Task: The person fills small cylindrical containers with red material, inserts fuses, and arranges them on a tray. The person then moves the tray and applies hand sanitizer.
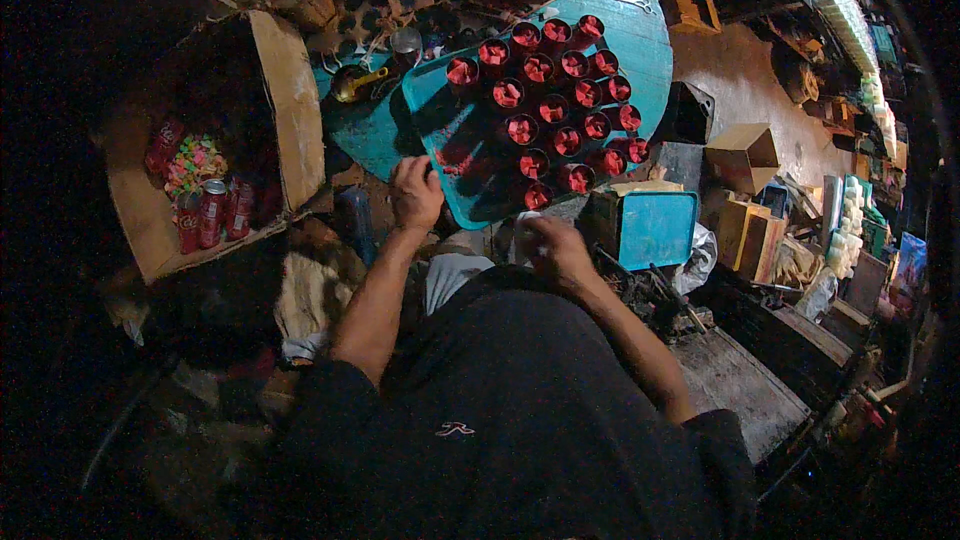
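Note:
On the round blue table stands a light-blue tray (428, 120) bearing several dark cups (522, 128) with red pieces inside. Crumbs of the same red (458, 162) lie on the bare left part of the tray. My left hand (415, 195) is by the tray's near left edge, fingers loosely bent and apart, with nothing visible in them. Whether it touches the rim is hard to tell. At the near edge my right hand (560, 248) is closed, somewhat blurred, on a small white thing (524, 227) whose kind I cannot make out.
To the left an open cardboard box (285, 105) holds red cans (212, 212) and colourful small pieces (197, 166). A yellow-handled pan (350, 86) sits behind the tray's left side. Scissors (635, 3) lie at the far right. A blue-topped container (657, 230) stands right of my right hand.

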A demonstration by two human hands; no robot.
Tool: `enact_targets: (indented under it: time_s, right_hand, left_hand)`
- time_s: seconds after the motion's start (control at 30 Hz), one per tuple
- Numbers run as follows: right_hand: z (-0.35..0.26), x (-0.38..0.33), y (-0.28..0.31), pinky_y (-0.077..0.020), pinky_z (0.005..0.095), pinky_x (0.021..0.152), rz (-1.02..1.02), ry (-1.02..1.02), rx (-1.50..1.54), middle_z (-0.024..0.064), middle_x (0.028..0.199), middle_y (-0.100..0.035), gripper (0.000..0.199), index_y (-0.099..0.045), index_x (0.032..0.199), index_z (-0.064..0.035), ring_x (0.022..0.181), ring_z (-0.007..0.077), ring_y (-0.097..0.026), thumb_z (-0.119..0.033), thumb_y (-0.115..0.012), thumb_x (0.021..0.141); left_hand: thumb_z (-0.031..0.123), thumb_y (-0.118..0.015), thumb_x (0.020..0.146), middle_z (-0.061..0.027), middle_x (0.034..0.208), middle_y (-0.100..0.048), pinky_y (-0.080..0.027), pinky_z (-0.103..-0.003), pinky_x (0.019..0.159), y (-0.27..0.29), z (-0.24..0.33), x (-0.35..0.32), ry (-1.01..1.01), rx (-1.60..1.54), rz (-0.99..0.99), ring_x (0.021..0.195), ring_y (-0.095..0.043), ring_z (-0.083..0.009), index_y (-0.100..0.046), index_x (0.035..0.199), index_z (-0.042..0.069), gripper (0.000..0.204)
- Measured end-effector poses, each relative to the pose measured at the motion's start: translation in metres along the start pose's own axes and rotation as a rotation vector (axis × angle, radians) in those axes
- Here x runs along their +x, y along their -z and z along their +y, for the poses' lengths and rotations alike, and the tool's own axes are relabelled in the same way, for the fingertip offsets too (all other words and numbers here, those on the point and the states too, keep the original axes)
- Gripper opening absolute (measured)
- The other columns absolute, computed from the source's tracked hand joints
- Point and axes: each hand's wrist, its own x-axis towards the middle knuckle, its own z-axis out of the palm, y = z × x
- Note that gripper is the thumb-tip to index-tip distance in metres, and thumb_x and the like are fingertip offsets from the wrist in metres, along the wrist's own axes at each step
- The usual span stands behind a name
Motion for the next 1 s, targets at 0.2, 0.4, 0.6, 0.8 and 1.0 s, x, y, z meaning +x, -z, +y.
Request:
enact_targets:
  time_s: [0.2, 0.4, 0.6, 0.8, 1.0]
  right_hand:
    - [0.025, 0.146, -0.113, -0.0555, 0.0494, 0.081, 0.086, 0.436, -0.334, 0.0248, 0.125, -0.051, 0.044, -0.057, 0.129, -0.002, 0.108, 0.0462, -0.055, -0.012, -0.059, 0.086]
    - [0.067, 0.181, -0.164, -0.058, 0.049, 0.084, 0.042, 0.364, -0.362, 0.0231, 0.131, -0.043, 0.055, -0.05, 0.14, -0.0119, 0.111, 0.0461, -0.053, -0.013, -0.057, 0.085]
    - [0.06, 0.193, -0.154, -0.058, 0.0463, 0.08, -0.184, 0.377, -0.359, 0.0182, 0.105, -0.058, 0.032, -0.066, 0.113, -0.0075, 0.096, 0.0414, -0.06, -0.013, -0.061, 0.082]
    - [0.096, 0.222, -0.151, -0.0555, 0.0408, 0.067, 0.096, 0.117, -0.276, 0.0066, 0.074, -0.07, 0.012, -0.072, 0.072, -0.0051, 0.071, 0.0253, -0.07, -0.016, -0.071, 0.077]
    - [0.015, 0.213, -0.071, -0.0528, 0.0259, 0.067, -0.015, -0.288, 0.759, 0.0063, 0.084, -0.074, 0.015, -0.075, 0.085, 0.0025, 0.077, 0.0138, -0.068, -0.012, -0.07, 0.087]
  left_hand:
    - [0.01, -0.071, 0.088, -0.0086, 0.079, -0.069, -0.055, -0.038, 0.077, -0.025, -0.075, -0.078, 0.466, -0.357, -0.157, 0.077, -0.068, -0.0222, -0.069, 0.11, 0.0, 0.024]
    - [0.017, -0.074, 0.09, -0.0098, 0.095, -0.067, -0.053, -0.036, 0.079, -0.007, -0.085, -0.146, 0.508, -0.455, -0.165, 0.087, -0.064, -0.0203, -0.065, 0.113, -0.001, 0.03]
    - [0.017, -0.076, 0.09, -0.0131, 0.103, -0.068, -0.055, -0.038, 0.082, 0.015, -0.137, -0.222, 0.612, -0.369, -0.2, 0.093, -0.066, -0.0235, -0.064, 0.118, -0.001, 0.036]
    - [0.016, -0.077, 0.088, -0.0149, 0.104, -0.069, -0.055, -0.041, 0.083, -0.003, -0.188, -0.262, 0.697, -0.349, -0.235, 0.095, -0.068, -0.027, -0.064, 0.116, -0.003, 0.036]
    - [0.019, -0.076, 0.087, -0.0228, 0.121, -0.065, -0.054, -0.045, 0.089, 0.008, -0.213, -0.322, 0.942, -0.261, -0.364, 0.107, -0.066, -0.0361, -0.063, 0.12, -0.003, 0.042]
